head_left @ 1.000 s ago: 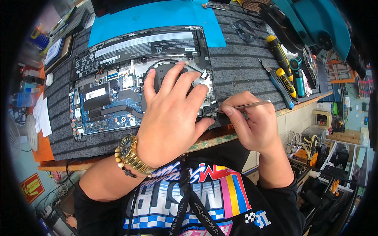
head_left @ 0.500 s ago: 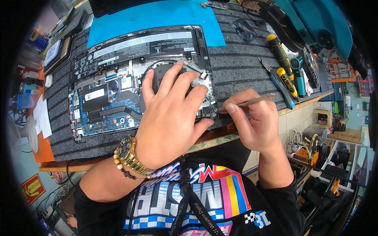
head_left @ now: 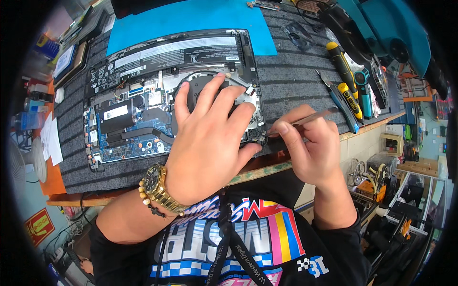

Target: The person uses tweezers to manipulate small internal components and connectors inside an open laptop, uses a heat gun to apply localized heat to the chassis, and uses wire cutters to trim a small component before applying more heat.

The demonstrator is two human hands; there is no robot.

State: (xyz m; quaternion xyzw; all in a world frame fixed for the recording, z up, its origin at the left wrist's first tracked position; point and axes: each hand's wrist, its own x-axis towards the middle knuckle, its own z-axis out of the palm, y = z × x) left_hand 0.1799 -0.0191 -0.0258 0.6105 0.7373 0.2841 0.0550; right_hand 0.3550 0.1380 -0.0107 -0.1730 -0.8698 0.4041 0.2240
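Note:
An opened laptop base (head_left: 155, 112) lies on the grey striped mat, its inside facing up. A long black battery (head_left: 167, 55) runs along its far side, and a blue circuit board (head_left: 129, 151) fills its left part. My left hand (head_left: 207, 136) rests over the right part with fingers spread, partly covering a round black fan (head_left: 195, 90). A watch and a beaded bracelet circle that wrist. Pinched in my right hand (head_left: 310, 148) is a pair of metal tweezers (head_left: 317, 116). Their tip is at the laptop's near right corner; whether it touches I cannot tell.
A blue mat (head_left: 191, 28) lies beyond the laptop. To the right are a cutter (head_left: 341, 105), yellow-black screwdrivers (head_left: 350, 101) and a teal tool (head_left: 364, 93). A large teal machine (head_left: 389, 26) stands far right. White papers (head_left: 50, 138) lie left. The table's wooden edge (head_left: 257, 175) is close to me.
Both hands keep nearly the same pose. The tweezers in my right hand have turned slightly, their rear end now a little higher. The whole view has shifted a little.

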